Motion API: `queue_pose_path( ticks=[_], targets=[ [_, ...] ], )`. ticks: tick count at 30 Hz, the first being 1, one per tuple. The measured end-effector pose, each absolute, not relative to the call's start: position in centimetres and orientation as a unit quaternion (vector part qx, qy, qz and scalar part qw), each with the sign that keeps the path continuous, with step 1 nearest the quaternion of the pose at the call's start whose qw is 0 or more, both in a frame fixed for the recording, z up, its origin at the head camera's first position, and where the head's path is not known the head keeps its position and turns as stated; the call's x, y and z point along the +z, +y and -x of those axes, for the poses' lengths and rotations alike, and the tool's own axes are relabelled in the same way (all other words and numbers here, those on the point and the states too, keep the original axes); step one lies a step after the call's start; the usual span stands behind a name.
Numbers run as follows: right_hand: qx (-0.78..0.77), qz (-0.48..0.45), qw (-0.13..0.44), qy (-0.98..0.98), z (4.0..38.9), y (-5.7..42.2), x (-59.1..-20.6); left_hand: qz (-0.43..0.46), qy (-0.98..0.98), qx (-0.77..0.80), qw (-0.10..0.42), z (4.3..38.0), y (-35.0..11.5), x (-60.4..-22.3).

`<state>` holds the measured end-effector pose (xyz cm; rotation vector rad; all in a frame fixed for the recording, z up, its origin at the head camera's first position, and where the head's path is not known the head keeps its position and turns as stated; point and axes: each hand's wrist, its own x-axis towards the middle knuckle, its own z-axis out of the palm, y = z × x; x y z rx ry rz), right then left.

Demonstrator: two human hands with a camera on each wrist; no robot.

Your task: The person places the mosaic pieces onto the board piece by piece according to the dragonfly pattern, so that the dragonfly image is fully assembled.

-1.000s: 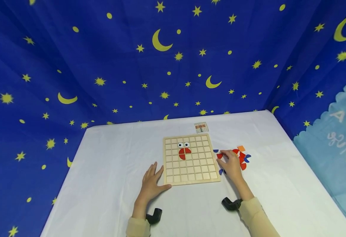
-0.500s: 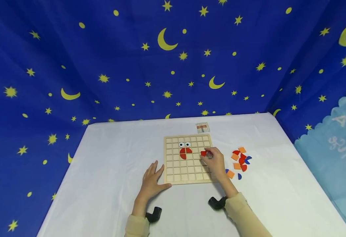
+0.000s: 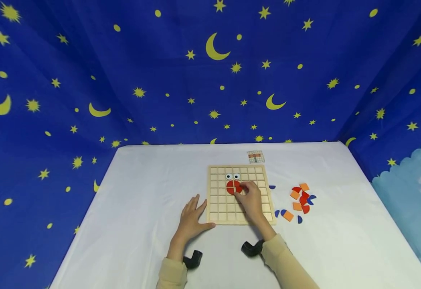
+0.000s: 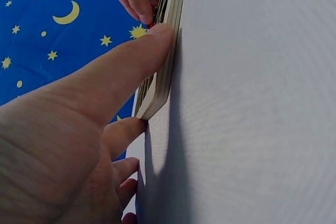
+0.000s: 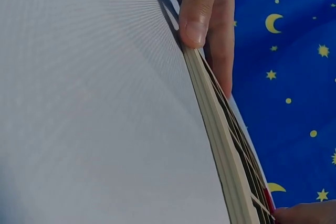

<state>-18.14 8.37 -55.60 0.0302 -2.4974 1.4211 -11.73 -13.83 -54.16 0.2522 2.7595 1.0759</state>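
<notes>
The right hand (image 3: 251, 200) holds a red piece (image 3: 238, 189) in a pinch between the thumb and the forefinger. This piece is at the lower right part of a round shape, beside the other red pieces (image 3: 230, 184) on the wooden board (image 3: 225, 208). Whether it lies fully down in its square, I cannot tell. The left hand (image 3: 191, 221) is spread and grasps nothing; its thumb rests on the near left corner of the board, and its forefinger touches the left side. Just above the red shape there are two eye pieces (image 3: 232, 176), side by side. To the right of the board, on the white bench (image 3: 124, 224), lie orange squares (image 3: 297, 206), blue half-rounds (image 3: 299, 219) and more red shapes (image 3: 305, 209), some of them overlapping. Behind the board lies a small picture card (image 3: 256, 157). Further back hangs a blue curtain (image 3: 181, 80) with yellow stars and moons.
</notes>
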Motion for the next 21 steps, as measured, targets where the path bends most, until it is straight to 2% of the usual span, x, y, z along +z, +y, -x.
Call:
queue_pose_path(
  ticks=[21],
  targets=[
    [0.500, -0.018, 0.158, -0.851, 18.03, 8.54, -56.23, -0.083, 0.929, 0.349, 0.087, 11.83, -13.88, -54.53]
  ],
)
